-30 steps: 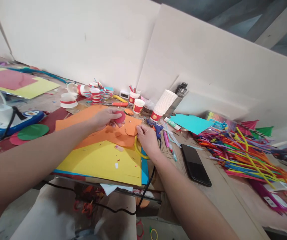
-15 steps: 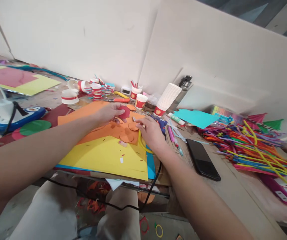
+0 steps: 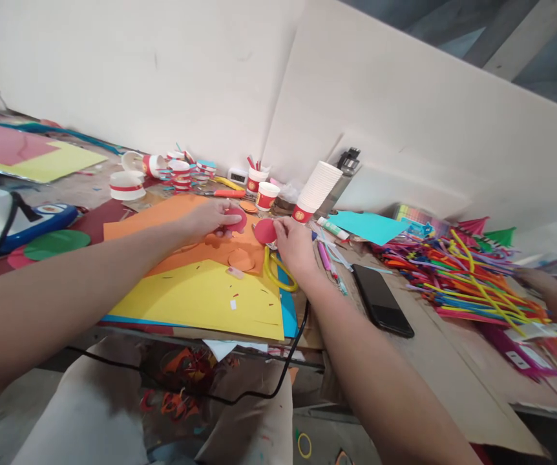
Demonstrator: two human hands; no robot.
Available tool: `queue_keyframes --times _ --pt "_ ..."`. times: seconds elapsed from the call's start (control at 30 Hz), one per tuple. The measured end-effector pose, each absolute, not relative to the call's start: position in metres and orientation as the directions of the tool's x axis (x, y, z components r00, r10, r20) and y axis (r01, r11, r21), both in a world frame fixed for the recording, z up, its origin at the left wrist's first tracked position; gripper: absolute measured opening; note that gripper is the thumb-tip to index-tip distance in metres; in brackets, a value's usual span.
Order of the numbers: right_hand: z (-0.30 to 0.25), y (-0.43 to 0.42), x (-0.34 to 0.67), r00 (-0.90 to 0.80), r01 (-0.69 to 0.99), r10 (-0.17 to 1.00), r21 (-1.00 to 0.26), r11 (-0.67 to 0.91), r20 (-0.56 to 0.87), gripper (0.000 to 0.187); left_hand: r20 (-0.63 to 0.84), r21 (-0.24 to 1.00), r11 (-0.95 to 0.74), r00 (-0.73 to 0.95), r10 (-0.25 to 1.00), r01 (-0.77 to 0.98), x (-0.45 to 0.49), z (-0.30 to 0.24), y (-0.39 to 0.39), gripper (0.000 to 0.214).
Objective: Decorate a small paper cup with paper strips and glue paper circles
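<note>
Between the fingers of my left hand (image 3: 213, 219) is a red paper circle (image 3: 236, 219). My right hand (image 3: 295, 245) pinches a second red paper circle (image 3: 264, 231) by its right edge, a short way from the first. Both are above sheets of orange paper (image 3: 162, 216), where an orange paper circle (image 3: 241, 259) lies. Just below my right hand rest scissors with yellow handles (image 3: 281, 274). A yellow sheet (image 3: 196, 302) with small paper scraps on it lies nearer to me.
White paper cups (image 3: 324, 187) stand in a leaning stack at the back. A black phone (image 3: 382, 300) lies to the right, near a heap of colourful pipe cleaners (image 3: 472, 278). Another person's hand (image 3: 535, 284) is at the far right. A power strip (image 3: 26, 226) sits left.
My right hand has lifted a red paper circle into view beside the left one. The yellow scissor handles now show more fully. The view has shifted slightly right.
</note>
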State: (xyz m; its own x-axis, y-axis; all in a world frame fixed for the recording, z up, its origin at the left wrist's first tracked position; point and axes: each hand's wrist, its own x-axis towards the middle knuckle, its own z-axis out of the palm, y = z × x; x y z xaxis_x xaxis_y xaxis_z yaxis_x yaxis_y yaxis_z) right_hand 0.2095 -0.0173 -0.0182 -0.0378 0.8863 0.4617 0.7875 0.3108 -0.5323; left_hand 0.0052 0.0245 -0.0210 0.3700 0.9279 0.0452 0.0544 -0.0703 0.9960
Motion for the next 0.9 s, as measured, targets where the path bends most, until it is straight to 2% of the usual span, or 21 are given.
queue_keyframes --times 0.07,0.2,0.27,0.4,0.53,0.67,0.8,0.9 --pt "-0.019 -0.017 0.215 0.011 0.698 0.894 -0.643 0.313 0.448 0.023 0.043 0.990 -0.090 0.378 0.925 0.109 0.005 -0.021 0.023 0.010" --pt "-0.022 -0.016 0.217 0.080 0.587 0.902 -0.751 0.302 0.425 0.023 0.095 0.956 -0.194 0.393 0.915 0.220 0.003 -0.023 0.022 0.010" --pt "-0.022 -0.018 0.215 0.090 0.484 0.935 -0.835 0.260 0.343 0.021 0.121 0.944 -0.231 0.403 0.907 0.236 0.001 -0.025 0.024 0.010" --pt "-0.021 -0.021 0.207 0.064 0.191 0.988 -0.974 0.124 0.138 0.004 0.166 0.914 -0.302 0.432 0.886 0.269 -0.003 -0.032 0.030 0.015" --pt "-0.019 -0.023 0.204 0.053 0.037 0.993 -0.994 0.099 0.101 0.015 0.228 0.840 -0.424 0.488 0.842 0.338 -0.004 -0.037 0.037 0.013" --pt "-0.018 -0.023 0.206 0.068 -0.015 0.997 -0.999 0.041 0.040 0.012 0.315 0.724 -0.509 0.433 0.844 0.465 -0.004 -0.036 0.037 0.013" --pt "-0.018 -0.025 0.206 0.079 -0.079 0.997 -0.996 0.029 0.023 0.021 0.325 0.608 -0.512 0.398 0.858 0.607 -0.004 -0.030 0.034 0.043" --pt "-0.017 -0.027 0.205 0.070 -0.109 0.997 -0.993 0.041 0.034 0.025 0.246 0.604 -0.431 0.358 0.901 0.670 -0.005 -0.028 0.035 0.035"
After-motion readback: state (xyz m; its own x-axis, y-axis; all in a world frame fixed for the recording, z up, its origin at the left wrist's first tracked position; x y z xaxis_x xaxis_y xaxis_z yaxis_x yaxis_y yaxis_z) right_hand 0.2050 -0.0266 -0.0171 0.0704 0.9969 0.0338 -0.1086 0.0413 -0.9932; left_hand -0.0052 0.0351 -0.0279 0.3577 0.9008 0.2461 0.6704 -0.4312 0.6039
